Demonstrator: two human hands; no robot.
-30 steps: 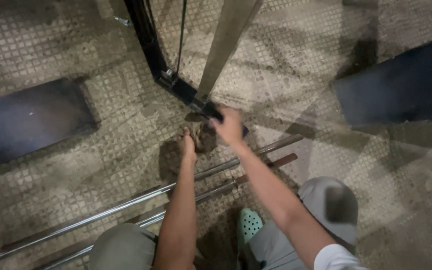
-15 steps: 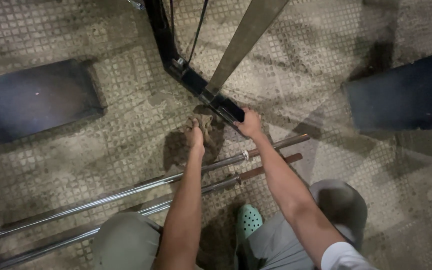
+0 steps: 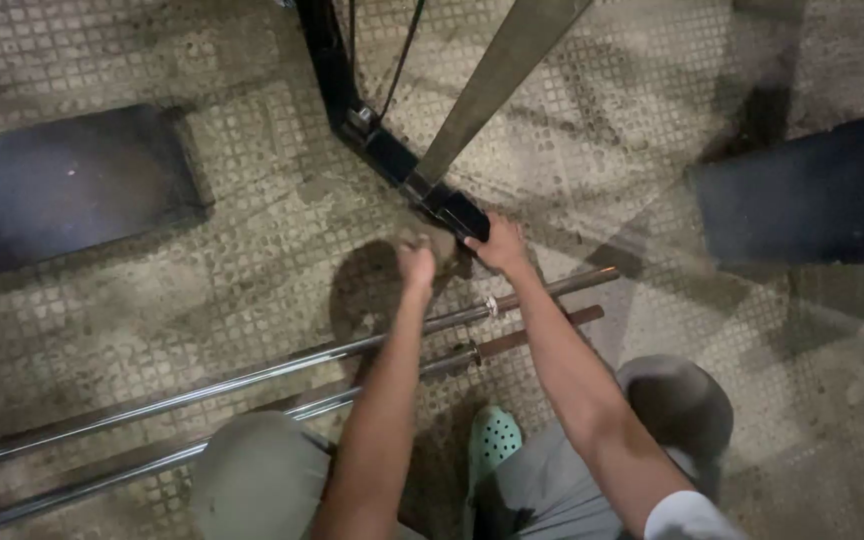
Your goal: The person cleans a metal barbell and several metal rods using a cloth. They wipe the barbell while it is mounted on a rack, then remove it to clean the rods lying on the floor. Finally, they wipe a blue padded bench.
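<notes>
Right hand [image 3: 500,246] grips the black bracket [image 3: 449,208] at the frame's foot on the tiled floor [image 3: 252,200]. Left hand [image 3: 415,262] curls beside it; contents unclear. Best keep the bracket steady, clear of the steel rods [image 3: 252,375].

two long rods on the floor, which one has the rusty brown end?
The nearer rod, the one closer to the person's knees: its right end is rust-brown past a collar. The farther rod, just below the right hand, is bright grey metal right to its tip.
</notes>
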